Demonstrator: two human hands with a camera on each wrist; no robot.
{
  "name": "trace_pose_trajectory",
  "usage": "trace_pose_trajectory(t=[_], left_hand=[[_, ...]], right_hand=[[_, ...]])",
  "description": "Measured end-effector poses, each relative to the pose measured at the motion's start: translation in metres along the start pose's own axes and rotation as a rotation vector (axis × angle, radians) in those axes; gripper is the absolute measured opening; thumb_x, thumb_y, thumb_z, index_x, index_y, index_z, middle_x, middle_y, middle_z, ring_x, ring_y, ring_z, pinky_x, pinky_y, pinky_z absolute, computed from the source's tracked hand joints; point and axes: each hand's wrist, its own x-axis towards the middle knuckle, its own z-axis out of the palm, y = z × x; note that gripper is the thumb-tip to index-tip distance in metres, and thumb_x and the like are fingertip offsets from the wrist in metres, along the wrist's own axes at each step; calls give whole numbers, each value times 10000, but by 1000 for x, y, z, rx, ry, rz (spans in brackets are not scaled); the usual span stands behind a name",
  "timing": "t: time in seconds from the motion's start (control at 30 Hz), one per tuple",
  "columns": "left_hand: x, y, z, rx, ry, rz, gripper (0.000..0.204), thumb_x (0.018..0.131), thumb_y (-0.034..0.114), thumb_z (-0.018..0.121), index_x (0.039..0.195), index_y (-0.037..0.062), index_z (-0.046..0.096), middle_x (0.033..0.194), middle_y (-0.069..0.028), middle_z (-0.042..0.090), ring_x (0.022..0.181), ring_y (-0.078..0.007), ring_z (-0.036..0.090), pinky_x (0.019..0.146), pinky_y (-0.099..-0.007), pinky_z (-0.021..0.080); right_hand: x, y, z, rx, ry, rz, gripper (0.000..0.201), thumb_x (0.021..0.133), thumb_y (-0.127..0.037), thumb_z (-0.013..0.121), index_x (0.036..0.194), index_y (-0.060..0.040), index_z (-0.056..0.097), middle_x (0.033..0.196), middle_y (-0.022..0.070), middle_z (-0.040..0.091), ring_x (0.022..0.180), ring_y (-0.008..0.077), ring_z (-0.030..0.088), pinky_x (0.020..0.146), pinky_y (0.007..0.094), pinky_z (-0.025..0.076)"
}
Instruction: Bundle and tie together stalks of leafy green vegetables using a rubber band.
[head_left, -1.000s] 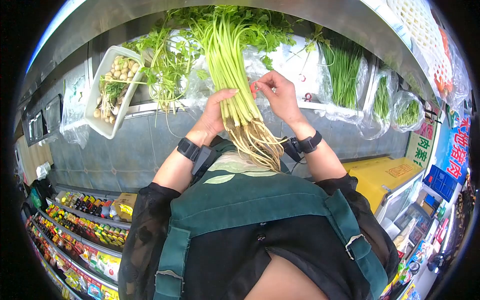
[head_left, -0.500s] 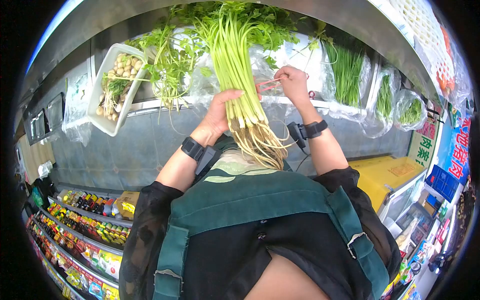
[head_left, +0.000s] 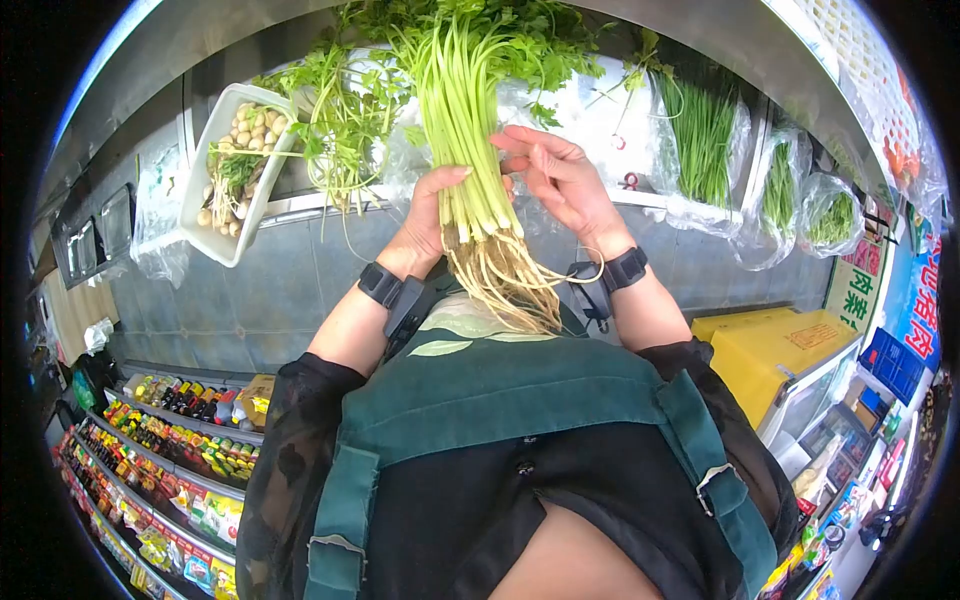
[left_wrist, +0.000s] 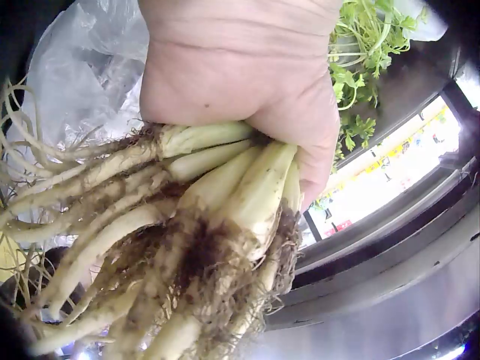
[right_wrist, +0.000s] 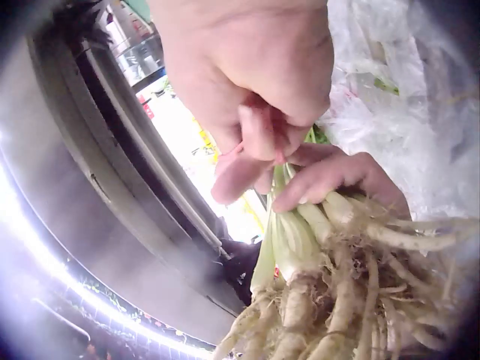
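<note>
A large bunch of celery [head_left: 465,140] with green stalks, leafy tops and pale roots stands out over the counter's near edge. My left hand [head_left: 430,210] grips it low on the stalks, thumb across the front. In the left wrist view, soil clings to the roots [left_wrist: 225,262] below that hand. Beside the stalks on the right, my right hand [head_left: 568,185] has its fingers bent close to the bunch. The right wrist view shows a thin red band [right_wrist: 280,158] at its curled fingers, against the stalks; most of the band is hidden.
A white tub [head_left: 190,215] of small round root vegetables stands left, next to loose leafy herbs [head_left: 345,140]. To the right lie bagged chives [head_left: 700,140] and smaller bagged greens [head_left: 830,220]. A metal edge [head_left: 690,45] curves along the far side.
The right hand drew the red band out to the right, stretching it, then came back to the stalks. The left hand has kept its grip on the celery.
</note>
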Motion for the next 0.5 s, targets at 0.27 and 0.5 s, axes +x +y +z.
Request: trace_pose_trajectory(t=[0.27, 0.5], left_hand=[[0, 4, 6, 71, 65, 33, 554, 814, 168, 589, 1305, -16, 412, 1194, -204, 554, 1022, -262, 606, 870, -402, 533], [7, -8, 13, 205, 68, -19, 459, 829, 125, 590, 1243, -39, 476, 1131, -177, 596, 1046, -276, 599, 909, -383, 505]], right_hand=[[-54, -24, -14, -273, -181, 179, 1040, 789, -504, 661, 1465, 23, 73, 1547, 156, 67, 1404, 341, 176, 1114, 419, 274], [-61, 28, 0, 332, -113, 184, 1004, 829, -378, 680, 1497, -221, -53, 1535, 140, 126, 1356, 261, 302, 1048, 404, 380]])
